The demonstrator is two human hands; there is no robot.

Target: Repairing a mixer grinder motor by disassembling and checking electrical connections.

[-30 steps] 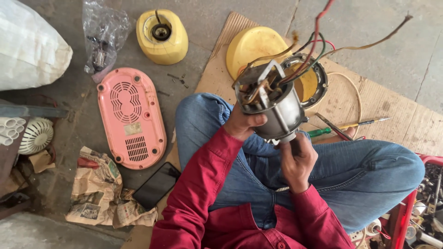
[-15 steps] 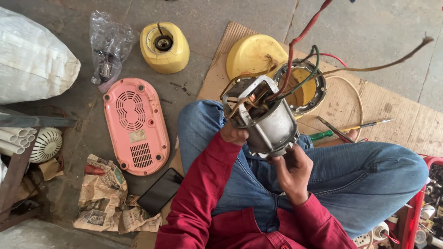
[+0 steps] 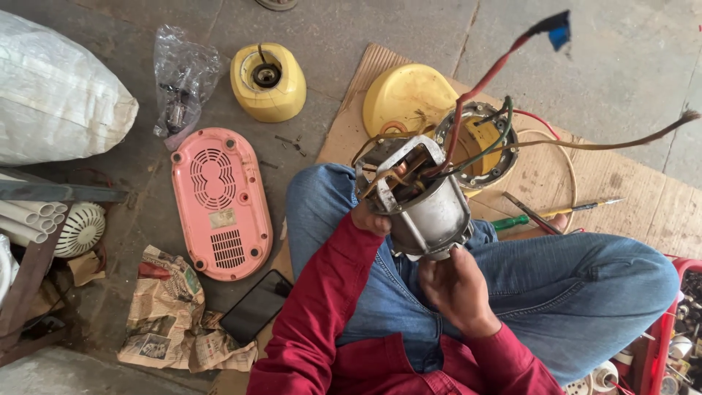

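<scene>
The motor (image 3: pixel 420 205), a grey metal cylinder, is held above the lap. It is supported from below by the right hand (image 3: pixel 457 289), whose fingers appear curled at its base, and gripped at its side by the left hand (image 3: pixel 371 218). Red, green and brown wires (image 3: pixel 482 95) are seen rising from the motor. Beyond the motor, a yellow housing (image 3: pixel 406 99) rests on cardboard (image 3: pixel 621 190); left of the motor, a pink cover (image 3: pixel 219 201) lies on the floor (image 3: pixel 351 29).

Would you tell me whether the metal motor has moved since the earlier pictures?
Yes. The metal motor has shifted left, from over the yellow ring housing on the cardboard toward the pink cover.
</scene>
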